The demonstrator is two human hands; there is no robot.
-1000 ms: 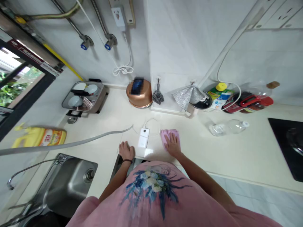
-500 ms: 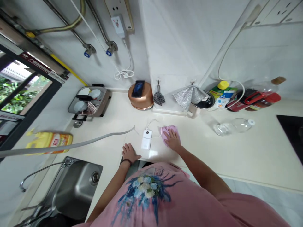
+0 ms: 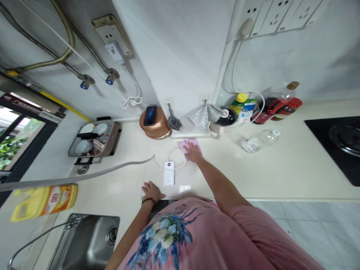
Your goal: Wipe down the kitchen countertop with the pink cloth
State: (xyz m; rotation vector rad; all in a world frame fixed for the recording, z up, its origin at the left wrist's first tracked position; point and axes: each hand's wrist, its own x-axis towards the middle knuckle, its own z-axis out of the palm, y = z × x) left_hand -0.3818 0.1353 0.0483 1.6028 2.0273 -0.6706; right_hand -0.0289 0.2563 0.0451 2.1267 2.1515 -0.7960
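Observation:
My right hand point(image 3: 193, 152) lies flat on a folded pink cloth point(image 3: 184, 144), fingers spread, pressing it to the counter close to the wall ledge. On the counter's front edge rests my left hand point(image 3: 152, 190), open, with a dark beaded bracelet at the wrist and nothing held. Between the two hands lies a white power bank point(image 3: 169, 176). Its thin white cable point(image 3: 182, 165) loops out towards the cloth.
Behind stand a copper-coloured pot point(image 3: 157, 125) and a hanging steel scrubber point(image 3: 174, 123). A clear bottle point(image 3: 263, 140) lies to the right, before a black cooktop point(image 3: 337, 150). At left are a sink point(image 3: 92, 240), a yellow detergent jug point(image 3: 46, 202) and a pan of dishes point(image 3: 108, 144).
My right hand has slid the pink cloth away from me, nearer the wall ledge. My left hand stays on the counter edge. The view has shifted to the right.

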